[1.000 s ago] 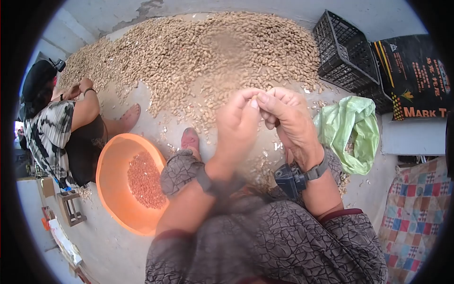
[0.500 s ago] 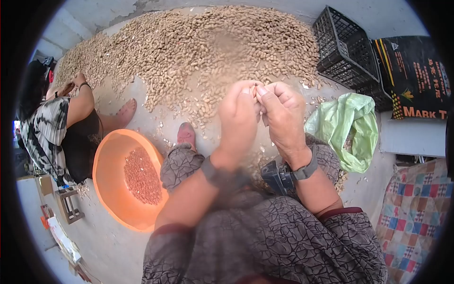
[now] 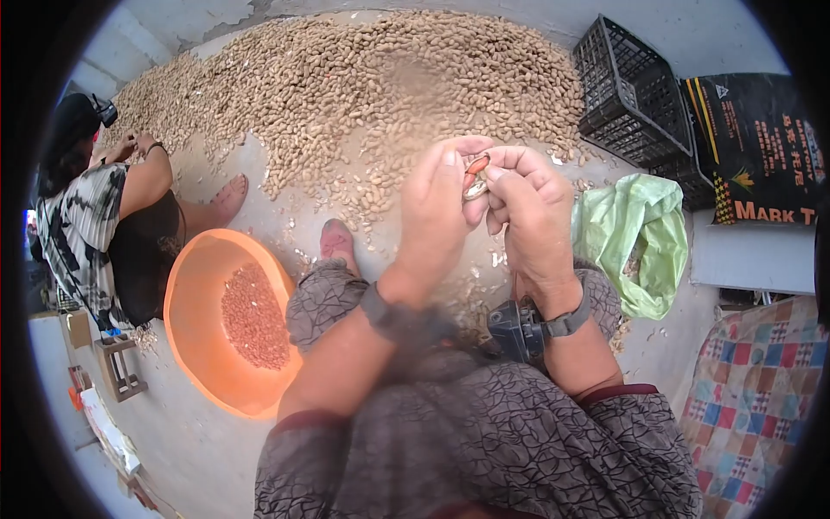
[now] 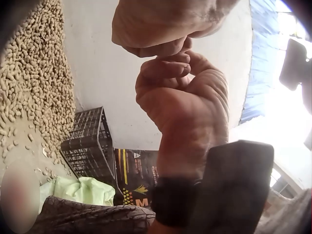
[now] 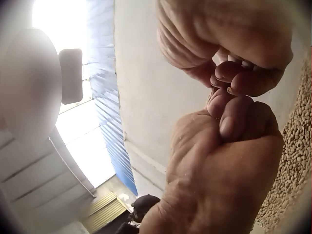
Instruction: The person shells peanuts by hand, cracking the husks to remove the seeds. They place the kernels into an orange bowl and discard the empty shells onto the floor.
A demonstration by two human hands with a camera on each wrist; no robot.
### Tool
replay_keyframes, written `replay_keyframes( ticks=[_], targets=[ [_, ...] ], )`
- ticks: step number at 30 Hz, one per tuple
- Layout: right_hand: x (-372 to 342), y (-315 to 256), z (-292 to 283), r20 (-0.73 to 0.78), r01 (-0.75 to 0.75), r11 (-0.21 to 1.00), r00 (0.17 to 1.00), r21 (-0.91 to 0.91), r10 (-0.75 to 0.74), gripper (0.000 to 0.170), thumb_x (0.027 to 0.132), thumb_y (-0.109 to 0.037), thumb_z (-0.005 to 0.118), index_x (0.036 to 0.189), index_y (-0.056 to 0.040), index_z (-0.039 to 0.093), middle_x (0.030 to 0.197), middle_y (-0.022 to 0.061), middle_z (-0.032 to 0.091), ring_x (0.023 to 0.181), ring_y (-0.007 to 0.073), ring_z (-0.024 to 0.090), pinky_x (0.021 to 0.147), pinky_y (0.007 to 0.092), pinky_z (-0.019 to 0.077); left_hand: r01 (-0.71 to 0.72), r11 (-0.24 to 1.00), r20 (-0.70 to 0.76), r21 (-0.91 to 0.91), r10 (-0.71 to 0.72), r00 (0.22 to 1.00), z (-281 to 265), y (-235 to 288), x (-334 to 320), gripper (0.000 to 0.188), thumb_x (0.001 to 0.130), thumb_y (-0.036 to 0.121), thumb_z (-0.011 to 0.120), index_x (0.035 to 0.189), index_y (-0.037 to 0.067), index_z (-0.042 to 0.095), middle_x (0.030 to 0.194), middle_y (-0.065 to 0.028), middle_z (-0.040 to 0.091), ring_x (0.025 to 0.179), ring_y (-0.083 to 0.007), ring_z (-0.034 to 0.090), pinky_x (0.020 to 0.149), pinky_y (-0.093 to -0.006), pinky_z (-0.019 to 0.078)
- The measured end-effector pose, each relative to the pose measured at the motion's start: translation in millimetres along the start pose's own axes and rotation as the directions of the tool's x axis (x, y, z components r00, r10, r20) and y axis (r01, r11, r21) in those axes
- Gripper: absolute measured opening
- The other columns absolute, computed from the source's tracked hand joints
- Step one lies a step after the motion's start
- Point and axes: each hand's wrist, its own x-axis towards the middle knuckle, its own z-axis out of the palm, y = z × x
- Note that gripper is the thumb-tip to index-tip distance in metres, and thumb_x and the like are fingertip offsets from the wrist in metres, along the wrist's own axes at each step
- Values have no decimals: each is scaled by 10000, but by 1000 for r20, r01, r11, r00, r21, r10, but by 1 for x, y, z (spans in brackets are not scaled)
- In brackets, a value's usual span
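Both hands meet over the lap in the head view. Between them is a split peanut, its pale shell parted and reddish kernels showing. My left hand holds it with the thumb along one side and the fingers behind. My right hand pinches its other side, thumb at the shell's edge. In the left wrist view the right hand has its fingers bent up against the left. Seen from the right wrist, the left hand touches the right at the fingertips, and the peanut is mostly hidden.
A large heap of unshelled peanuts lies along the wall. An orange basin holds red kernels, left of the knees. At right are a green sack, black crates and a black bag. Another person sits at left.
The peanut between the fingers has come open; its shell halves and red kernels now show, where earlier the fingertips covered it. The hands have parted slightly at the tips.
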Motion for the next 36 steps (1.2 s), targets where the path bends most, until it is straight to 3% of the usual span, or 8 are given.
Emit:
replay_keyframes(
  ticks=[5,8,17,19,22,26,31,36],
  targets=[
    [0,-5,-12,114,-71,997,991,-23,74,141,836,-55,481,879,30,584,722,66,623,526,72,543,449,159,356,73,997,113,31,-76,991,-5,5,0,279,965,201,358,1073,0,520,800,-17,539,495,-32,370,431,-163,285],
    [-1,-7,-12,102,-82,997,991,-7,83,138,835,-56,490,884,31,586,732,65,626,530,58,535,452,151,352,124,987,150,105,-139,979,-9,3,3,323,963,211,322,989,-9,557,759,-18,531,602,-52,455,528,-204,401],
    [5,19,-15,192,487,648,860,-586,-473,70,794,39,542,855,42,575,665,61,625,563,53,580,479,193,436,275,957,25,92,-278,960,-11,-5,11,351,949,340,392,828,44,538,673,20,471,543,-46,413,459,-201,341],
    [7,23,-14,225,544,544,809,-639,-544,97,747,-11,562,828,-24,613,647,123,603,539,248,602,503,319,470,249,963,60,101,-256,965,-13,-6,14,355,947,334,393,801,48,545,651,34,465,526,-45,409,449,-199,332],
    [7,18,-11,215,557,467,769,-687,-601,109,730,-11,574,830,-27,613,610,111,586,536,263,589,499,333,467,250,954,61,163,-263,963,-10,2,12,331,942,302,410,780,47,545,644,33,471,519,-41,409,441,-192,322],
    [5,20,-15,161,482,512,820,-710,-549,107,747,-7,565,843,-27,609,625,119,597,535,246,605,496,317,471,231,967,184,109,-248,951,-13,5,11,265,927,276,463,898,40,581,618,65,440,472,-20,346,432,-184,292],
    [1,2,-10,107,291,880,957,-375,-271,127,812,22,501,904,44,585,693,105,648,567,151,650,505,248,491,253,963,236,90,-267,934,-15,10,12,168,867,128,427,806,30,549,641,30,465,500,-38,406,437,-178,307],
    [2,0,-14,124,285,900,958,-329,-259,134,807,34,501,910,62,582,692,93,642,581,138,648,512,240,492,337,941,220,45,-338,915,-15,16,9,201,852,119,461,948,-8,583,626,51,430,481,-21,329,438,-176,270]
  ],
)
